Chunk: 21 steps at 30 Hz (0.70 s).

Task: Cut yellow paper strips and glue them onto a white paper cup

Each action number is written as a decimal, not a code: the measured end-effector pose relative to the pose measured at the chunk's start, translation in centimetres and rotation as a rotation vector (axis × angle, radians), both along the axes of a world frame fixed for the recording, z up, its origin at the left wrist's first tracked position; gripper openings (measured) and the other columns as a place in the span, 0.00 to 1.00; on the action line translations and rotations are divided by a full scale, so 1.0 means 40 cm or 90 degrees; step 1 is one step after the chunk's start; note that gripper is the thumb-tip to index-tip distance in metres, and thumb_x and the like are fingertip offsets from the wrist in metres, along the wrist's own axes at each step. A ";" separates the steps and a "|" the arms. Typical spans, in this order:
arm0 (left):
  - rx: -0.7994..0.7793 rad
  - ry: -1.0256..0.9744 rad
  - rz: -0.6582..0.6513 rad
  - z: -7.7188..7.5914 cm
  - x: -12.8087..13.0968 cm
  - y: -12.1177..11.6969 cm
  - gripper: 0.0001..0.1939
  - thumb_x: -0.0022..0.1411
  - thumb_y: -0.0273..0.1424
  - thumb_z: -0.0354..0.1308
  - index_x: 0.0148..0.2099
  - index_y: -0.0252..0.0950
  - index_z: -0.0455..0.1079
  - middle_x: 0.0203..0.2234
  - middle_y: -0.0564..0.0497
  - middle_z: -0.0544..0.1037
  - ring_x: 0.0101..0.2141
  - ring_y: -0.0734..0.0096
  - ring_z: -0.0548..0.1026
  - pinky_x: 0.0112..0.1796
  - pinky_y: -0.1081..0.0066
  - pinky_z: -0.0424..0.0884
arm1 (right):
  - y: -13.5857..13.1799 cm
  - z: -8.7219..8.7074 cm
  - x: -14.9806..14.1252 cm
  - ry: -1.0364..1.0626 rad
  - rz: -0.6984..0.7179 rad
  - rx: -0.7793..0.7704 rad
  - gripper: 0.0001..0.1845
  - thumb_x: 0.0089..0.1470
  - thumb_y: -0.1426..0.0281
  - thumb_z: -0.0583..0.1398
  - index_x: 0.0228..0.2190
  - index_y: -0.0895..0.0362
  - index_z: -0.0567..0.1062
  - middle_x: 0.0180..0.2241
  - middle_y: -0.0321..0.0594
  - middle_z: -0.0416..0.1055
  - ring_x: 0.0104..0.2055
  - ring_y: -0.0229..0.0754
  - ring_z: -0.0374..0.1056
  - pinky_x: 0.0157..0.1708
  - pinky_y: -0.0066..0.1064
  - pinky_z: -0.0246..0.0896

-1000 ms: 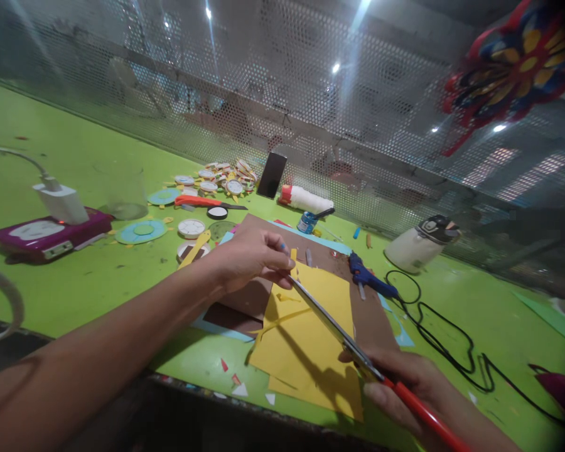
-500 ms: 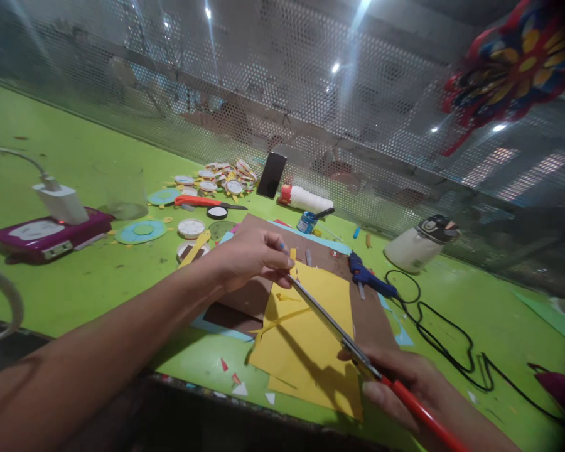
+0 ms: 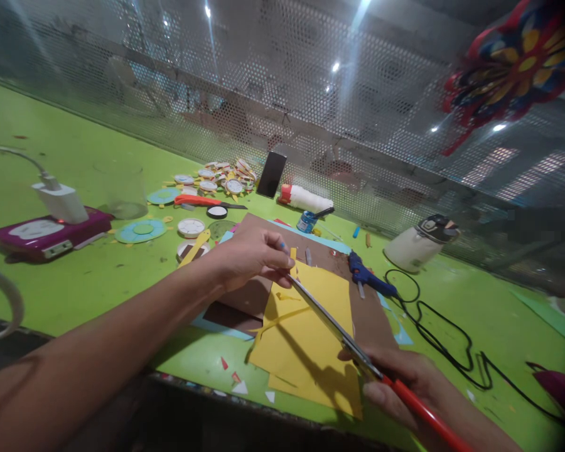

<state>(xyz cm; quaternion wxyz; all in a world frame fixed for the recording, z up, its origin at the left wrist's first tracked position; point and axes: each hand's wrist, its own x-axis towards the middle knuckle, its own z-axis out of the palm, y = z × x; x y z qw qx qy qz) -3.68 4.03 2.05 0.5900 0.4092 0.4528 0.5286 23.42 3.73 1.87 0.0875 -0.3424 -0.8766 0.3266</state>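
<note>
My right hand (image 3: 405,376) is closed round the red handles of a pair of long scissors (image 3: 327,320). Their blades look nearly together and point up and left, over sheets of yellow paper (image 3: 311,358). At the blade tips, my left hand (image 3: 261,260) is in a pinch. A narrow yellow paper strip (image 3: 293,253) shows by its thumb; the fingers hide how much of it they hold. Loose yellow offcuts (image 3: 287,297) lie on the top sheet. Below the yellow paper is a brown board (image 3: 371,320).
A blue glue gun (image 3: 370,276) with a black cord lies right of the paper. Behind are a blue paint jar (image 3: 307,221), a phone (image 3: 272,174), a red-handled cutter (image 3: 202,201) and several small paper clocks (image 3: 234,186). A purple power strip (image 3: 51,235) sits left.
</note>
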 end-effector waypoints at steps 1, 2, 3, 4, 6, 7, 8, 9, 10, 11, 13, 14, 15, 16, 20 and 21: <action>0.001 0.000 -0.002 0.000 0.000 0.000 0.09 0.49 0.16 0.58 0.22 0.31 0.65 0.17 0.52 0.72 0.19 0.71 0.75 0.28 0.68 0.74 | 0.000 0.000 0.000 0.005 -0.001 0.002 0.17 0.52 0.61 0.59 0.40 0.57 0.79 0.22 0.38 0.74 0.27 0.44 0.71 0.28 0.29 0.69; 0.002 0.000 -0.004 0.000 0.000 0.001 0.09 0.49 0.16 0.57 0.22 0.31 0.65 0.17 0.52 0.72 0.19 0.71 0.75 0.28 0.68 0.74 | 0.000 0.000 0.000 0.010 -0.002 0.003 0.17 0.52 0.61 0.59 0.40 0.56 0.79 0.23 0.38 0.75 0.26 0.43 0.71 0.27 0.28 0.68; 0.002 0.000 -0.007 0.000 0.000 0.001 0.09 0.49 0.16 0.57 0.22 0.31 0.65 0.17 0.52 0.72 0.19 0.71 0.75 0.28 0.68 0.74 | -0.001 0.000 0.000 0.015 -0.003 0.004 0.17 0.52 0.61 0.59 0.40 0.56 0.79 0.24 0.38 0.75 0.25 0.42 0.71 0.26 0.27 0.68; 0.001 0.001 -0.009 -0.001 -0.001 0.001 0.09 0.49 0.16 0.57 0.22 0.31 0.64 0.17 0.52 0.72 0.19 0.71 0.75 0.28 0.68 0.74 | -0.002 0.001 0.000 0.019 -0.004 0.005 0.17 0.52 0.61 0.59 0.40 0.56 0.79 0.24 0.38 0.75 0.25 0.42 0.70 0.25 0.27 0.68; 0.000 0.004 -0.011 -0.002 -0.002 0.002 0.09 0.49 0.16 0.57 0.22 0.31 0.64 0.17 0.52 0.72 0.19 0.71 0.75 0.29 0.68 0.75 | -0.003 0.000 0.001 0.021 -0.004 0.005 0.17 0.52 0.61 0.59 0.41 0.55 0.79 0.23 0.38 0.74 0.25 0.42 0.70 0.26 0.27 0.68; 0.000 0.006 -0.013 -0.003 -0.003 0.002 0.09 0.49 0.16 0.57 0.23 0.31 0.64 0.17 0.52 0.72 0.19 0.70 0.76 0.29 0.68 0.75 | -0.003 0.000 0.001 0.020 -0.003 0.004 0.18 0.52 0.61 0.59 0.41 0.55 0.79 0.23 0.38 0.74 0.25 0.42 0.70 0.26 0.27 0.68; -0.001 0.007 -0.015 -0.003 -0.003 0.002 0.09 0.49 0.16 0.58 0.23 0.31 0.64 0.17 0.52 0.73 0.19 0.70 0.76 0.29 0.68 0.75 | -0.003 -0.001 0.002 0.018 -0.002 0.002 0.18 0.52 0.60 0.59 0.41 0.56 0.79 0.22 0.38 0.74 0.26 0.43 0.70 0.27 0.28 0.68; 0.000 0.007 -0.017 -0.004 -0.004 0.002 0.09 0.49 0.16 0.58 0.23 0.31 0.64 0.17 0.52 0.73 0.19 0.70 0.76 0.29 0.68 0.75 | -0.003 -0.001 0.003 0.014 -0.001 -0.002 0.18 0.52 0.60 0.59 0.41 0.56 0.79 0.22 0.38 0.73 0.26 0.43 0.70 0.28 0.28 0.68; 0.000 0.006 -0.020 -0.005 -0.004 0.002 0.08 0.49 0.16 0.57 0.23 0.31 0.64 0.17 0.52 0.73 0.19 0.71 0.76 0.29 0.68 0.75 | -0.003 -0.002 0.003 0.009 0.000 -0.006 0.18 0.52 0.60 0.59 0.41 0.56 0.79 0.21 0.38 0.72 0.26 0.43 0.70 0.29 0.29 0.68; 0.000 0.005 -0.023 -0.005 -0.005 0.002 0.08 0.49 0.16 0.57 0.23 0.31 0.64 0.17 0.52 0.73 0.20 0.71 0.76 0.29 0.68 0.75 | -0.003 -0.002 0.004 0.004 0.000 -0.010 0.18 0.52 0.60 0.59 0.41 0.57 0.79 0.20 0.38 0.72 0.27 0.44 0.70 0.29 0.29 0.68; -0.001 0.006 -0.024 -0.006 -0.004 0.003 0.08 0.49 0.16 0.57 0.23 0.31 0.64 0.17 0.52 0.73 0.19 0.71 0.75 0.29 0.68 0.75 | -0.002 -0.002 0.003 -0.004 -0.001 -0.016 0.19 0.52 0.59 0.58 0.40 0.57 0.79 0.19 0.37 0.70 0.28 0.45 0.71 0.31 0.29 0.68; -0.002 0.008 -0.021 -0.006 -0.004 0.003 0.08 0.49 0.16 0.57 0.23 0.30 0.64 0.17 0.52 0.73 0.19 0.71 0.75 0.29 0.68 0.75 | -0.002 -0.001 0.003 -0.007 -0.003 -0.017 0.18 0.52 0.59 0.58 0.40 0.57 0.79 0.19 0.37 0.70 0.28 0.45 0.71 0.31 0.29 0.68; -0.003 0.010 -0.020 -0.005 -0.003 0.003 0.08 0.49 0.15 0.57 0.23 0.30 0.64 0.17 0.51 0.73 0.19 0.71 0.75 0.29 0.68 0.75 | -0.002 0.000 0.002 -0.011 -0.005 -0.017 0.18 0.52 0.59 0.58 0.39 0.57 0.79 0.19 0.37 0.70 0.28 0.45 0.71 0.31 0.29 0.68; -0.004 0.013 -0.018 -0.005 -0.003 0.004 0.08 0.49 0.15 0.57 0.23 0.30 0.64 0.17 0.51 0.73 0.19 0.71 0.75 0.28 0.68 0.75 | -0.002 0.002 0.001 -0.015 -0.006 -0.018 0.18 0.52 0.59 0.58 0.39 0.56 0.79 0.20 0.37 0.71 0.28 0.45 0.71 0.31 0.28 0.68; -0.007 0.020 -0.010 -0.004 -0.003 0.005 0.08 0.50 0.16 0.57 0.24 0.30 0.63 0.17 0.51 0.73 0.20 0.71 0.75 0.29 0.68 0.74 | -0.002 0.008 0.002 -0.029 -0.007 -0.026 0.20 0.52 0.58 0.58 0.41 0.56 0.78 0.23 0.38 0.73 0.27 0.43 0.70 0.29 0.28 0.67; -0.006 0.020 -0.006 -0.004 -0.003 0.005 0.08 0.50 0.16 0.58 0.24 0.30 0.63 0.17 0.51 0.73 0.21 0.71 0.76 0.29 0.69 0.74 | -0.003 0.010 0.003 -0.030 -0.005 -0.029 0.20 0.53 0.58 0.57 0.42 0.56 0.78 0.22 0.38 0.73 0.26 0.43 0.70 0.29 0.28 0.67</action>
